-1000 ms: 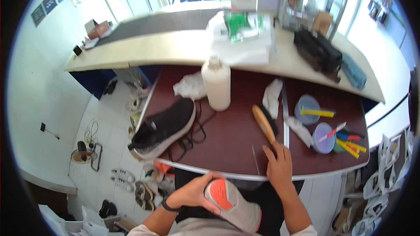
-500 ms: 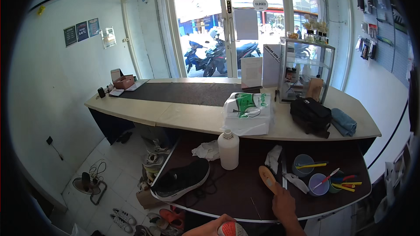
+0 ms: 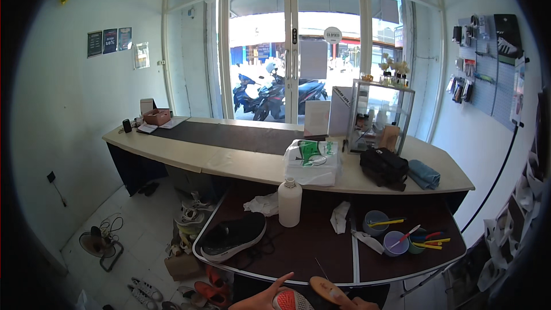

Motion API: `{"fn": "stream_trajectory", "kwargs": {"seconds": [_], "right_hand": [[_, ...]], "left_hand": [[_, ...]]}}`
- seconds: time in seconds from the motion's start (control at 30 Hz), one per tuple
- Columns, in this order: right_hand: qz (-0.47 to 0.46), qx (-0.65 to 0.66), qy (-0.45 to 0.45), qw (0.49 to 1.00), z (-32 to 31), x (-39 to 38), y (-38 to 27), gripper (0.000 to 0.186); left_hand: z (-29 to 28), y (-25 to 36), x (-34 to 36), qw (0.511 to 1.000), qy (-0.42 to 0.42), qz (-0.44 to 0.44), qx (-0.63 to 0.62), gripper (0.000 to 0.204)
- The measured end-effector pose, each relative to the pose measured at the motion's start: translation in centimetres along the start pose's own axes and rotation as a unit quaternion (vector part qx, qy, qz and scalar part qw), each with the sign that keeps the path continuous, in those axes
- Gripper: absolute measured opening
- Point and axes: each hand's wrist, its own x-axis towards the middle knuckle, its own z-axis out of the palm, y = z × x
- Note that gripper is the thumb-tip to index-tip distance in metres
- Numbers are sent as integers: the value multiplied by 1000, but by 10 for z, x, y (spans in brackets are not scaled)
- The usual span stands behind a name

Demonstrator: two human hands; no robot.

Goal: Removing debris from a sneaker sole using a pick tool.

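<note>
Two holds at once: our left hand [image 3: 263, 298] grasps a shoe [image 3: 295, 301], coral-and-white textured sole [image 3: 286, 300] showing; our right hand [image 3: 359, 303] grips a smooth, oval-backed wooden brush [image 3: 326, 289].

Left hand [image 3: 265, 298] apparently gripping shoe [image 3: 291, 300], cropped by lower edge; right hand [image 3: 359, 303] holding wooden brush [image 3: 325, 288].

Brush [image 3: 325, 289] is right of held shoe [image 3: 291, 301]; bottle [image 3: 290, 204] behind.
</note>
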Motion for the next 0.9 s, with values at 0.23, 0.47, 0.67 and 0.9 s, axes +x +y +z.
{"fn": "stream_trajectory", "kwargs": {"seconds": [0.23, 0.47, 0.67, 0.9], "right_hand": [[-203, 70, 141, 966, 56, 3, 8, 48], [-181, 274, 105, 939, 25, 1, -25, 50], [-194, 49, 100, 975, 53, 25, 4, 52], [-307, 52, 143, 939, 51, 20, -13, 51]], "left_hand": [[8, 16, -14, 992, 8, 80, 99, 128], [-3, -10, -32, 994, 50, 13, 97, 139], [-10, -11, -29, 994, 36, -52, 88, 139], [3, 0, -42, 996, 16, 67, 56, 141]]}}
